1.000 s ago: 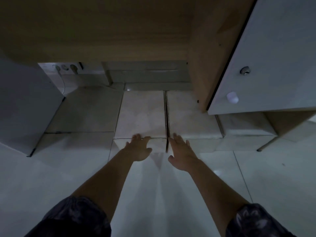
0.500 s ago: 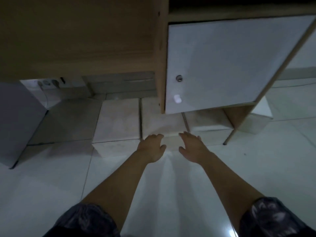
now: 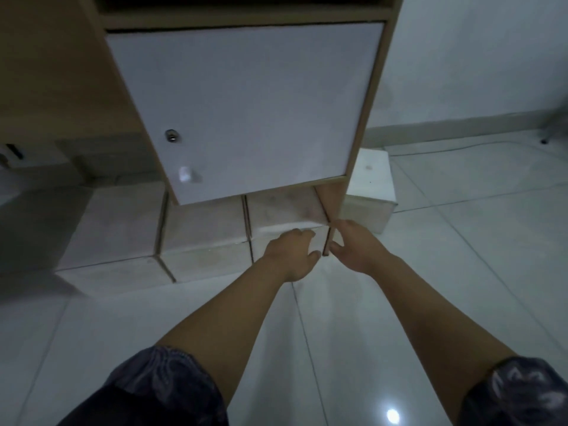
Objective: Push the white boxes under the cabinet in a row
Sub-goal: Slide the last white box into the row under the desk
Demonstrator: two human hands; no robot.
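Note:
Several white boxes lie side by side on the floor under the wooden cabinet (image 3: 46, 72). The left box (image 3: 113, 229) and the middle box (image 3: 203, 232) stick out in front. A third box (image 3: 282, 210) sits under the white cabinet door (image 3: 246, 103). A fourth box (image 3: 368, 186) lies to the right, beyond the cabinet's leg (image 3: 333, 222). My left hand (image 3: 292, 253) rests with spread fingers against the front of the third box. My right hand (image 3: 356, 247) is open just right of the leg, near the fourth box's front corner.
The floor is glossy white tile (image 3: 338, 348). A grey wall with a skirting board (image 3: 461, 121) runs behind on the right, and a cable lies along it. A power strip (image 3: 12, 155) shows at the far left under the cabinet.
Both hands have shifted to the right along the row, from the two middle boxes to the box under the white door and the cabinet leg. My view has swung right too.

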